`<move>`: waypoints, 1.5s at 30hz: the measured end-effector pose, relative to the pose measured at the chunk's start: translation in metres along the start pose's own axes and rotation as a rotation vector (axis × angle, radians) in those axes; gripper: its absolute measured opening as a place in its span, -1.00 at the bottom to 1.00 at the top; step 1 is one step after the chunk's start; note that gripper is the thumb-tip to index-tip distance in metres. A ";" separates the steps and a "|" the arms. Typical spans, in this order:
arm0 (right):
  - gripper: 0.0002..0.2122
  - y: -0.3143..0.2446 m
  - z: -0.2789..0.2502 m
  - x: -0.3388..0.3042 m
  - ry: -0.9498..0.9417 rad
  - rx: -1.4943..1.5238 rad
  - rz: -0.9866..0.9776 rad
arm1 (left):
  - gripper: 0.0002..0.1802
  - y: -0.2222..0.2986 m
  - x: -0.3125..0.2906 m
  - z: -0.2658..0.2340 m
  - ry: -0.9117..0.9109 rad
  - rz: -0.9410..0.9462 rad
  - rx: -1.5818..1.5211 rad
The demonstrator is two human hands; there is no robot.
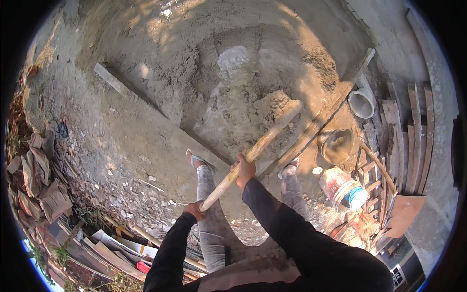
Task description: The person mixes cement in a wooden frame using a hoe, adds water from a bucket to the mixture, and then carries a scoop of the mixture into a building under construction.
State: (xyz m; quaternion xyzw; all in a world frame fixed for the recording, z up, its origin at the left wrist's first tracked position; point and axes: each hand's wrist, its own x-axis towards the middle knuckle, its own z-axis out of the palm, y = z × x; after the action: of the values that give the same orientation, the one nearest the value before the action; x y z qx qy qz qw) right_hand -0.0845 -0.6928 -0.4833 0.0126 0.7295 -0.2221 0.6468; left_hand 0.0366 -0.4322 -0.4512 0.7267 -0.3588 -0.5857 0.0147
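A pale wooden tool handle slants up and to the right in front of my body. My left hand is wrapped round its lower end, near my left thigh. Farther up the shaft, my right hand grips it with closed fingers. The far end of the handle reaches over a heap of wet grey mortar; whatever tool head it bears cannot be made out. Two boards, a left one and a right one, border the mortar and come close together between my sandalled feet.
To the right stand a pale bucket, a round container of murky water and a tipped paint pail. Wooden planks lie beside the wall. Crumpled paper sacks and stone rubble lie on the left.
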 end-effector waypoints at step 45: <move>-0.78 -0.388 -0.069 0.245 0.040 -0.264 -0.302 | -0.50 0.407 0.255 0.004 -0.251 0.127 -0.162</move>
State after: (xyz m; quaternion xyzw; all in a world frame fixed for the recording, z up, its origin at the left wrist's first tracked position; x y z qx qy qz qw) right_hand -0.3081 -1.0845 -0.5922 -0.1773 0.7586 -0.2184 0.5876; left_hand -0.1575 -0.8704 -0.4874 0.6199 -0.3547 -0.6969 0.0652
